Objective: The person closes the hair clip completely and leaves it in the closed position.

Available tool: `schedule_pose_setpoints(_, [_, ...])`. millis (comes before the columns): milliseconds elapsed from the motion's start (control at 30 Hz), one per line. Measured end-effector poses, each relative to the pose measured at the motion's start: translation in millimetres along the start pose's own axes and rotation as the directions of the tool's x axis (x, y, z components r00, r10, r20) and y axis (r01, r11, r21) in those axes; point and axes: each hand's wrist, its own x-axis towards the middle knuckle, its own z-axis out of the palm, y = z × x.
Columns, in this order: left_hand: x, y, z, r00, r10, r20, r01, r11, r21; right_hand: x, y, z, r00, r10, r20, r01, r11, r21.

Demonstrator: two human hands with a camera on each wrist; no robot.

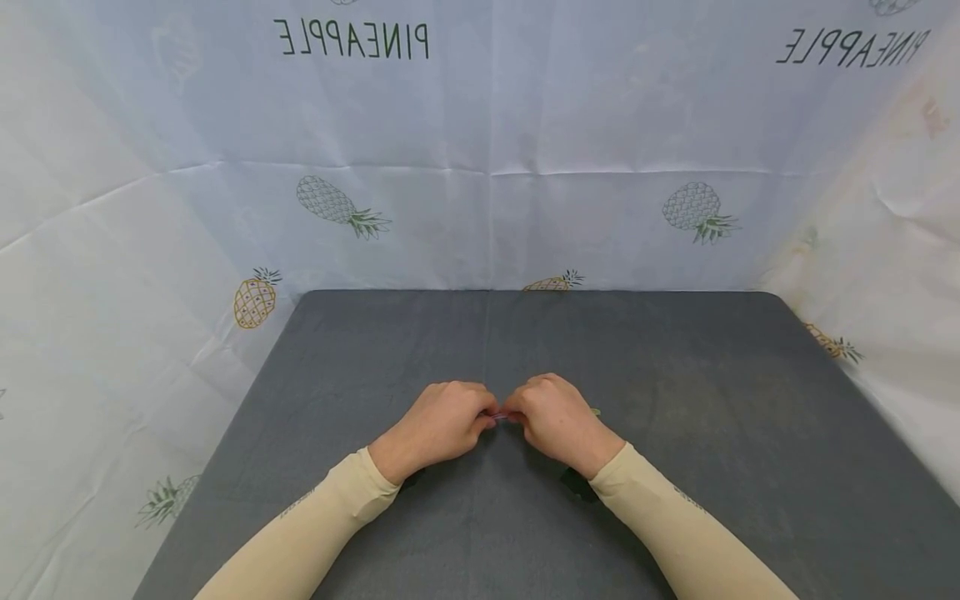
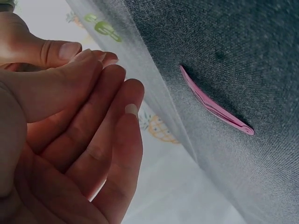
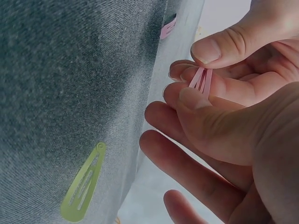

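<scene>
A pale pink snap hair clip (image 3: 201, 84) is pinched at both ends between my hands, seen best in the right wrist view. My left hand (image 1: 447, 423) grips one end between thumb and fingers. The other end is held by the thumb and index finger of my right hand (image 1: 561, 423), its remaining fingers loosely spread in the right wrist view. In the left wrist view, the fingers hide the held clip. A darker pink hair clip (image 2: 215, 106) lies on the table beside my left hand. On the right hand's side rests a green hair clip (image 3: 84, 186).
The dark grey table (image 1: 480, 342) spreads around both hands. White cloth (image 1: 480, 108) printed with pineapples hangs behind it and along both sides. Beige sleeves (image 1: 322, 517) cover the forearms.
</scene>
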Motion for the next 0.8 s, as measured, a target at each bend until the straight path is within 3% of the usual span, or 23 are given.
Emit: schedule_pose_setpoints(800, [-0.9,-1.8,-0.4,0.998,0.048,-0.041,-0.047,0.999,0.025,0.1,-1.6,-1.2,1.0,-0.017,0.005,0.017,1.0,-0.026])
